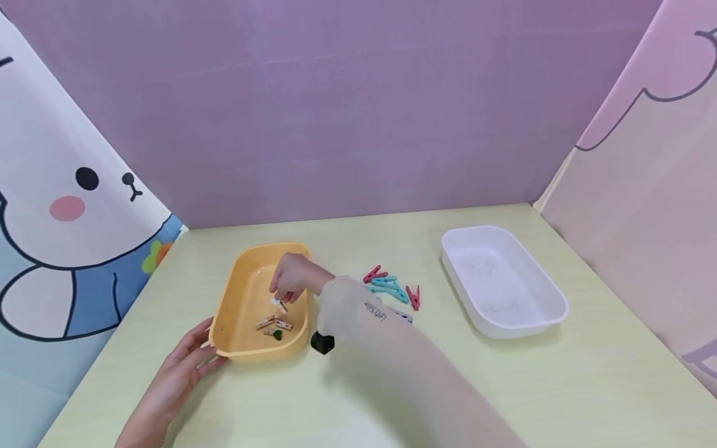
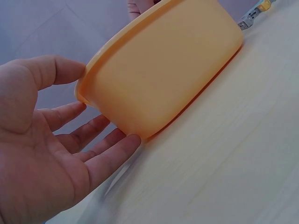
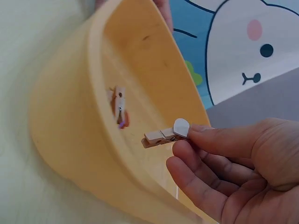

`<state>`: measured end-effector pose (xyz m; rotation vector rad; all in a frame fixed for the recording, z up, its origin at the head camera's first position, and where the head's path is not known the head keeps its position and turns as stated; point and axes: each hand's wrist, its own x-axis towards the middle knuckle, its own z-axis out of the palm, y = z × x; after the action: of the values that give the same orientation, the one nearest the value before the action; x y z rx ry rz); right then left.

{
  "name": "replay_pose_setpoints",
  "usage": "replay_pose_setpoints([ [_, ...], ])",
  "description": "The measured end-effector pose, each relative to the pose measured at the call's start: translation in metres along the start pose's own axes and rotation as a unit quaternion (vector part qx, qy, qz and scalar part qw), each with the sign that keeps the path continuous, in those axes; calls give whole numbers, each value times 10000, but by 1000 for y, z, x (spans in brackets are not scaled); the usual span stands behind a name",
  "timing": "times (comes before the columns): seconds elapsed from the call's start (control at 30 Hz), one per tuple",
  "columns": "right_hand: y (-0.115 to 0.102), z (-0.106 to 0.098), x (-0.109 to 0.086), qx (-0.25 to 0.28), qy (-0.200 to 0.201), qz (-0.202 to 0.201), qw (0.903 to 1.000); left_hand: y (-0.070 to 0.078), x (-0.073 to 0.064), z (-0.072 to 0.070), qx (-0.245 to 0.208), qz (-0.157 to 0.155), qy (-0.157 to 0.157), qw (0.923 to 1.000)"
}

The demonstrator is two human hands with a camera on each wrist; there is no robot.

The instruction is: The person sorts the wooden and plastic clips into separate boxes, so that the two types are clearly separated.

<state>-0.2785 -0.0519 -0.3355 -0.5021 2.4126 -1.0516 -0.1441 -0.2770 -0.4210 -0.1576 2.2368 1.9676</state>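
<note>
My right hand (image 1: 294, 278) is over the inside of a yellow plastic basin (image 1: 226, 298). Its thumb and forefinger pinch a small wooden clothespin (image 3: 159, 136) by the end with a round white piece. Several more wooden clothespins (image 1: 282, 324) lie on the basin floor, one with a dark green decoration (image 1: 277, 335). At the near left corner of the basin, my left hand (image 1: 179, 370) holds the rim and outer wall, thumb at the rim and fingers spread below it, as the left wrist view shows.
Right of the basin lie turquoise clothespins (image 1: 386, 283), red clothespins (image 1: 413, 297) and a grey one (image 1: 400, 314), partly behind the right sleeve. A white basin (image 1: 506, 333) stands farther right. A purple wall (image 1: 358, 124) bounds the table's back.
</note>
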Motion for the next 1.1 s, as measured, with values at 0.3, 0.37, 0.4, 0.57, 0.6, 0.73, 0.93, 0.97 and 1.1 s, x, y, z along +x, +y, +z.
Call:
replay_pose_setpoints([
  [0.3, 0, 11, -3, -441, 19, 21, 9990, 0, 2, 0, 23, -108, 41, 9999],
  [0.37, 1, 11, -2, -467, -1, -14, 9989, 0, 2, 0, 35, -91, 39, 9999],
  [0.4, 2, 11, -2, -454, -17, -20, 9990, 0, 1, 0, 42, -87, 37, 9999],
  [0.57, 5, 11, 0, -348, -39, -46, 9994, 0, 1, 0, 29, -81, 36, 10000],
  [0.6, 5, 11, 0, -334, -36, -47, 9994, 0, 1, 0, 23, -88, 35, 10000],
  [0.73, 6, 11, 1, -348, -27, -73, 9994, 0, 1, 0, 14, -120, 35, 9999],
  [0.93, 5, 11, 1, -264, -31, -66, 9996, -1, 1, 0, 48, -139, 48, 9999],
  [0.97, 4, 11, 1, -223, -45, -69, 9997, -1, 1, 0, 54, -144, 52, 9999],
  [1.1, 5, 5, -4, 59, -91, -166, 9998, -1, 2, 0, 56, -160, 62, 9998],
])
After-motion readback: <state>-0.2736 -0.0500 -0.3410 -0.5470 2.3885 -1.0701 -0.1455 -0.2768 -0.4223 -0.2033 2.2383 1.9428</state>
